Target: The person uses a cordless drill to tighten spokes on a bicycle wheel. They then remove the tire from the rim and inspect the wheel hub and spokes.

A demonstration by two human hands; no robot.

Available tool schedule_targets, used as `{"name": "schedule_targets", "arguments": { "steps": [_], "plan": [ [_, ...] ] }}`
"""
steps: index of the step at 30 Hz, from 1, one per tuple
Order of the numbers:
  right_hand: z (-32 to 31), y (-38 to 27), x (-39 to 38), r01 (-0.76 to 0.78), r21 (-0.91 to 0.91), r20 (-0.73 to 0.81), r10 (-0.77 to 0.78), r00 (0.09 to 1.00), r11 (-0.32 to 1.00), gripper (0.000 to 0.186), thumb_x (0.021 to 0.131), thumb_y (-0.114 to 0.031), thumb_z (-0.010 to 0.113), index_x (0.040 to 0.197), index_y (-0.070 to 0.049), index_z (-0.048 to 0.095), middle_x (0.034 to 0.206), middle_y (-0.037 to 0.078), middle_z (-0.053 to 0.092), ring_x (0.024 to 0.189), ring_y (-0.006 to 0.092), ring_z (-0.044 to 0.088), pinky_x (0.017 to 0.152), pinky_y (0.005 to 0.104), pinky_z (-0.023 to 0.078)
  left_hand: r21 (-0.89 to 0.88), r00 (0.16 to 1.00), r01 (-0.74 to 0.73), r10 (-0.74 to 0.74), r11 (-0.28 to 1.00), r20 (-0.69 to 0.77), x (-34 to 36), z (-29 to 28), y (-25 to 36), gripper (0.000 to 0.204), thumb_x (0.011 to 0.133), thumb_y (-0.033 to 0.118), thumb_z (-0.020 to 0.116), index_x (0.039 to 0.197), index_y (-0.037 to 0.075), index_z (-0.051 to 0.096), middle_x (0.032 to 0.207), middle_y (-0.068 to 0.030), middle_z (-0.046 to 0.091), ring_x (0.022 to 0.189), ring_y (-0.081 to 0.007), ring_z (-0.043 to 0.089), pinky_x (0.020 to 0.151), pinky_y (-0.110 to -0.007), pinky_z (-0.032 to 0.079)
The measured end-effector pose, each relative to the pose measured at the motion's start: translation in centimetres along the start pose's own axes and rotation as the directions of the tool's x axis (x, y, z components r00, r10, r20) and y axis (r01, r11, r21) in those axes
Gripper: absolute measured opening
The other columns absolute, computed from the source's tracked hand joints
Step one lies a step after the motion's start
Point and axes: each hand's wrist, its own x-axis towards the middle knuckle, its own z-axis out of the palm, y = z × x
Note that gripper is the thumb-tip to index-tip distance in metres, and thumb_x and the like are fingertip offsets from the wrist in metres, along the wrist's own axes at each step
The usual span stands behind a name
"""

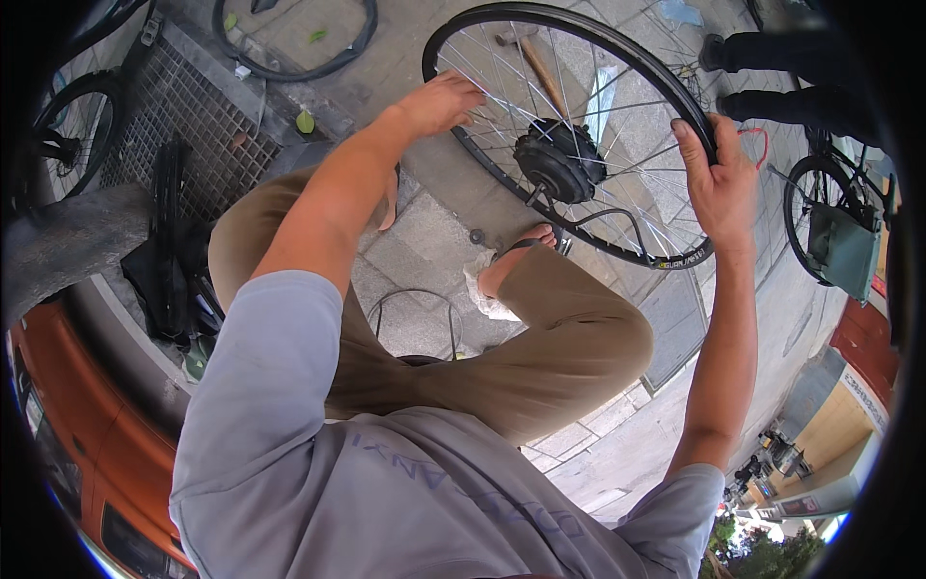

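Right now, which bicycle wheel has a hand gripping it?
The wheel with the bulky black hub: the person's right hand grips its tyre. The far-left wheel and far-right wheel have no hand on them.

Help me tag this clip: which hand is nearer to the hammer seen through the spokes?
Left. The left hand is at the left edge of the wheel, just left of the hammer; the right hand grips the right rim, farther off.

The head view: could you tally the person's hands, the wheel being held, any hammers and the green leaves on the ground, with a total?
Hands: 2 (left hand, right hand)
Held wheel: 1
Hammer: 1
Green leaves: 3
Total: 7
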Motion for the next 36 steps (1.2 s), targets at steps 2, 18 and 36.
{"name": "schedule_targets", "arguments": {
  "steps": [2, 18, 36],
  "plan": [
    [0.2, 0.6, -0.2, 0.002, 0.003, 0.015, -0.002, 1.000, 1.000, 0.039, 0.101, -0.041, 0.070, 0.110, -0.004, 0.064, 0.071, 0.016, 0.066, 0.064, 0.0326, 0.067, 0.059, 0.0393, 0.049, -0.007, 0.985, 0.140, -0.140, 0.990, -0.103, -1.9, -0.4, 0.9, 0.031, 0.087, 0.023, 0.079, 0.114, 0.011, 0.072, 0.128, -0.0107, 0.067, 0.128, -0.0313, 0.057, 0.111, -0.045, 0.044],
    [0.4, 4.0, -1.0, -0.003, 0.116, -0.010, 0.004, 1.000, 0.993, 0.039, 0.100, -0.040, 0.072, 0.113, -0.004, 0.064, 0.073, 0.014, 0.065, 0.062, 0.0261, 0.061, 0.060, 0.0363, 0.048, -0.441, 0.893, 0.438, -0.434, 0.783, 0.117, -1.4, 3.3, 1.8, 0.017, 0.097, 0.020, 0.073, 0.107, 0.008, 0.079, 0.106, -0.0098, 0.077, 0.106, -0.0275, 0.070, 0.095, -0.037, 0.053],
    [0.6, 3.6, -0.6, -0.156, 0.098, -0.026, 0.160, 0.987, 0.983, 0.041, 0.101, -0.040, 0.073, 0.120, -0.004, 0.069, 0.076, 0.005, 0.065, 0.068, 0.0096, 0.054, 0.064, 0.0256, 0.046, -0.631, 0.743, 0.570, -0.659, 0.527, 0.120, 0.8, 5.0, 1.9, 0.014, 0.096, 0.017, 0.074, 0.102, 0.006, 0.080, 0.098, -0.0050, 0.080, 0.089, -0.0140, 0.073, 0.081, -0.029, 0.056]
  ]
}}
